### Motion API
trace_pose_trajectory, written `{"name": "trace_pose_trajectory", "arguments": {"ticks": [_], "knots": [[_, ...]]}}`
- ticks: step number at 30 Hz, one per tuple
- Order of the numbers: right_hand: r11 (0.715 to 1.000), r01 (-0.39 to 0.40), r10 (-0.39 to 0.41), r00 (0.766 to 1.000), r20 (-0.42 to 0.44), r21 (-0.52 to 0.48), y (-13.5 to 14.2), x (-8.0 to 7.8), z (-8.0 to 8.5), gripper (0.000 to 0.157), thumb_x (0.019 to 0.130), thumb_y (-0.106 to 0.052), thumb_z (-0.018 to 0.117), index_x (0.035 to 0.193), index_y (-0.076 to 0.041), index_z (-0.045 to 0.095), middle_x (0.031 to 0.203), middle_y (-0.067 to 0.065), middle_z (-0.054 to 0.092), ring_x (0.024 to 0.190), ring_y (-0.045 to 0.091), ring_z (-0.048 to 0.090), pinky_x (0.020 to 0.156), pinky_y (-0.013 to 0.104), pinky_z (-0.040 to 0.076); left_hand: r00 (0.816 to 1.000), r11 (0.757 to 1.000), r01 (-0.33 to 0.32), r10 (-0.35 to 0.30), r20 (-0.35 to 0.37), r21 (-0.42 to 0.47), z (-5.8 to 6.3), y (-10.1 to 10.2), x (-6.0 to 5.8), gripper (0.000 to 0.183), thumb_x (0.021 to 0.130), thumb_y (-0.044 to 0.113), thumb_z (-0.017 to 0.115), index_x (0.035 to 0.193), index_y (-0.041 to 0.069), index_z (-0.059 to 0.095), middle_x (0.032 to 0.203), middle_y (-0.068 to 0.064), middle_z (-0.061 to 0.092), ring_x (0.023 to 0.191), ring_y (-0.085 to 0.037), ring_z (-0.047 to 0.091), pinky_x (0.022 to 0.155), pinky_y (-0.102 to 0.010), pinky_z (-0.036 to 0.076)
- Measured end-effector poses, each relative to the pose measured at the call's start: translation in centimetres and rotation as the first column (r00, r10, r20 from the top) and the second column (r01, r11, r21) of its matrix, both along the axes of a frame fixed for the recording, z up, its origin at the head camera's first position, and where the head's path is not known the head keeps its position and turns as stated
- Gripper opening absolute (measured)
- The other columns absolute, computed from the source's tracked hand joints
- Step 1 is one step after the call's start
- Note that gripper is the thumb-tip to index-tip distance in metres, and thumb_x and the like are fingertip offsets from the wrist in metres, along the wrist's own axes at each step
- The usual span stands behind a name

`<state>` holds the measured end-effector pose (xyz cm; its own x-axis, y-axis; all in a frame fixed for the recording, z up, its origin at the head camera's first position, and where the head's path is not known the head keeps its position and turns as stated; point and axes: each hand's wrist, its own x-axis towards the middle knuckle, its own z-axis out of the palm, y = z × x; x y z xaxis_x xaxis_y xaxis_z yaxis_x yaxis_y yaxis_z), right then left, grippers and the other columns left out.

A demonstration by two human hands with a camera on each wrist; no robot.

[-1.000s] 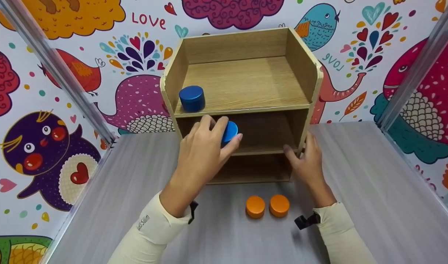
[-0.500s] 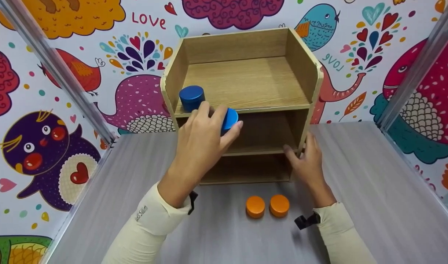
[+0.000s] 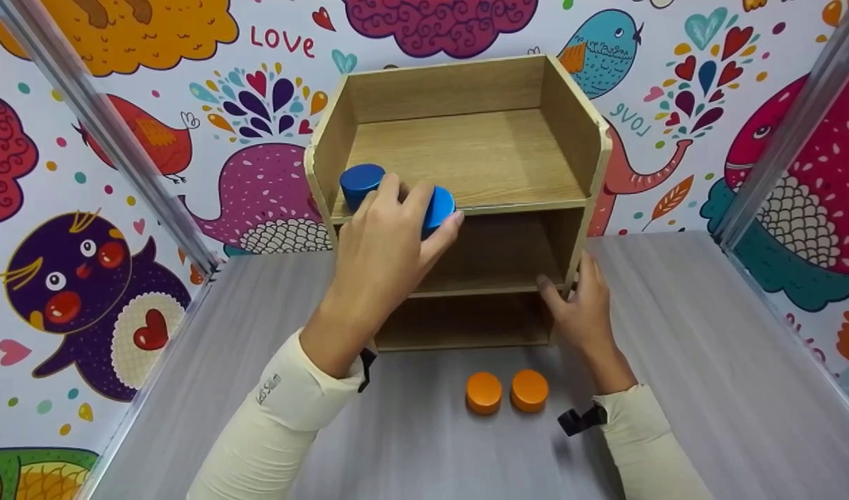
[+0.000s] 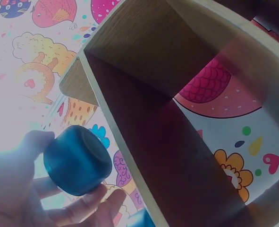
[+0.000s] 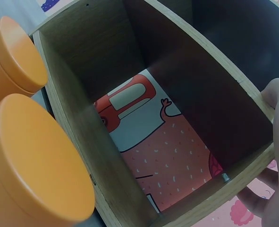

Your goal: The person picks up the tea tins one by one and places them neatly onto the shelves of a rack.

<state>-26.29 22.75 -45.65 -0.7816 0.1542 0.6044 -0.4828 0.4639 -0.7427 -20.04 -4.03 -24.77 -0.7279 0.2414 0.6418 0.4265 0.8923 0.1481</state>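
Observation:
In the head view my left hand [image 3: 383, 250] grips a round blue tin [image 3: 440, 208] in front of the top shelf's front edge. The left wrist view shows this blue tin [image 4: 77, 160] between thumb and fingers, apart from the wood. A second blue tin [image 3: 362, 184] stands at the front left of the top shelf, partly behind my left hand. My right hand [image 3: 586, 309] holds the right side of the wooden shelf unit [image 3: 459, 285], its thumb at the middle board. In the right wrist view, fingers [image 5: 257, 198] lie outside the side panel.
Two orange tins [image 3: 483, 393] stand side by side on the grey table [image 3: 410, 430] before the unit. The unit has an open top tier and two lower compartments. A patterned wall [image 3: 258, 42] stands behind it, with metal posts [image 3: 112, 139] at the sides.
My left hand has risen with its blue tin, from before the middle compartment to the top shelf's edge. It now covers part of the standing blue tin. My right hand stays put.

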Motion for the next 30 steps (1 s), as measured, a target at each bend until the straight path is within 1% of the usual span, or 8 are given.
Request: {"name": "trace_pose_trajectory", "arguments": {"ticks": [4, 7, 13, 18, 22, 25, 30], "knots": [[1.0, 0.004, -0.004, 1.0, 0.007, 0.002, 0.1, -0.1, -0.1, 0.065, 0.081, -0.027, 0.07, 0.138, -0.018, 0.04, 0.124, 0.004, 0.051, 0.109, 0.023, 0.053, 0.086, 0.054, 0.048, 1.0, 1.0, 0.005, -0.005, 0.002, 0.011, 0.4, 0.2, -0.4, 0.051, 0.088, 0.055, 0.051, 0.119, 0.016, 0.062, 0.097, -0.008, 0.055, 0.084, -0.021, 0.057, 0.082, -0.042, 0.053], [1.0, 0.008, -0.008, 1.0, 0.006, 0.006, 0.2, -0.1, -0.2, 0.065, 0.081, -0.03, 0.07, 0.138, -0.019, 0.041, 0.123, 0.004, 0.051, 0.109, 0.022, 0.053, 0.086, 0.053, 0.049, 1.0, 1.0, 0.008, -0.008, 0.002, 0.013, 0.7, 0.4, -0.6, 0.051, 0.088, 0.054, 0.052, 0.119, 0.015, 0.061, 0.096, -0.008, 0.055, 0.084, -0.02, 0.056, 0.081, -0.042, 0.054], [1.0, -0.009, 0.009, 1.0, 0.004, -0.007, 0.2, -0.1, -0.3, 0.065, 0.081, -0.027, 0.07, 0.139, -0.022, 0.04, 0.124, 0.003, 0.05, 0.11, 0.023, 0.052, 0.086, 0.055, 0.048, 1.0, 1.0, 0.012, -0.012, -0.002, 0.012, 1.1, 0.6, -1.1, 0.05, 0.088, 0.054, 0.052, 0.119, 0.016, 0.061, 0.096, -0.007, 0.054, 0.086, -0.019, 0.056, 0.08, -0.043, 0.054], [1.0, 0.008, -0.008, 1.0, -0.01, 0.013, 0.1, 0.1, -0.2, 0.064, 0.081, -0.026, 0.07, 0.138, -0.021, 0.041, 0.12, 0.006, 0.051, 0.105, 0.022, 0.055, 0.08, 0.05, 0.052, 1.0, 1.0, 0.006, -0.006, -0.01, 0.0, 1.2, 0.5, -1.7, 0.049, 0.089, 0.054, 0.051, 0.117, 0.016, 0.061, 0.096, -0.006, 0.053, 0.085, -0.018, 0.058, 0.079, -0.042, 0.054], [1.0, 0.015, -0.014, 1.0, -0.02, 0.023, 0.0, 0.1, -0.1, 0.065, 0.081, -0.027, 0.069, 0.139, -0.018, 0.041, 0.119, 0.007, 0.052, 0.103, 0.022, 0.056, 0.076, 0.048, 0.052, 1.0, 1.0, -0.006, 0.006, -0.008, -0.008, 1.3, 0.5, -2.2, 0.049, 0.089, 0.054, 0.05, 0.117, 0.017, 0.061, 0.096, -0.006, 0.053, 0.082, -0.018, 0.059, 0.074, -0.042, 0.055], [1.0, 0.012, -0.011, 1.0, -0.023, 0.021, 0.0, 0.1, 0.0, 0.066, 0.081, -0.027, 0.069, 0.139, -0.019, 0.04, 0.119, 0.006, 0.052, 0.103, 0.022, 0.056, 0.078, 0.048, 0.052, 1.0, 1.0, -0.02, 0.02, -0.011, -0.014, 1.3, 0.4, -2.5, 0.05, 0.089, 0.055, 0.05, 0.118, 0.017, 0.061, 0.095, -0.006, 0.053, 0.079, -0.018, 0.059, 0.072, -0.042, 0.056], [1.0, 0.001, -0.001, 1.0, -0.02, 0.018, 0.1, 0.0, -0.2, 0.066, 0.081, -0.027, 0.069, 0.14, -0.02, 0.039, 0.121, 0.006, 0.052, 0.105, 0.024, 0.055, 0.081, 0.05, 0.051, 0.999, 0.999, -0.036, 0.036, -0.005, -0.019, 1.3, 0.4, -2.9, 0.051, 0.088, 0.056, 0.05, 0.119, 0.017, 0.06, 0.097, -0.007, 0.054, 0.079, -0.019, 0.061, 0.073, -0.042, 0.055]]}}
